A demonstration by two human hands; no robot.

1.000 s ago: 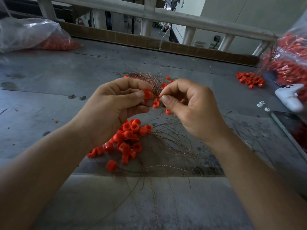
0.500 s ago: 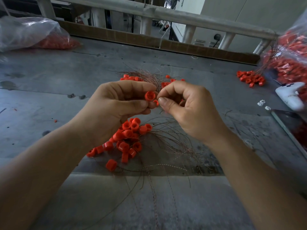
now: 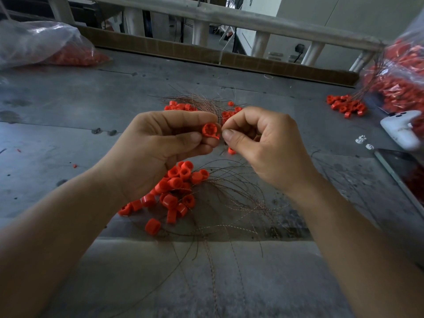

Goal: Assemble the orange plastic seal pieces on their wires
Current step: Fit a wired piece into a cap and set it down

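Pinching an orange seal piece (image 3: 210, 130), the left hand (image 3: 160, 148) is facing the right hand (image 3: 263, 145) nipping a wire (image 3: 223, 150); both are partly hiding the far pile (image 3: 181, 106).

Worn grey table (image 3: 68, 99) fills the frame; cardboard strip (image 3: 160, 45) along its far edge, pale railing (image 3: 229, 19) above, cream wall (image 3: 344, 14) upper right.
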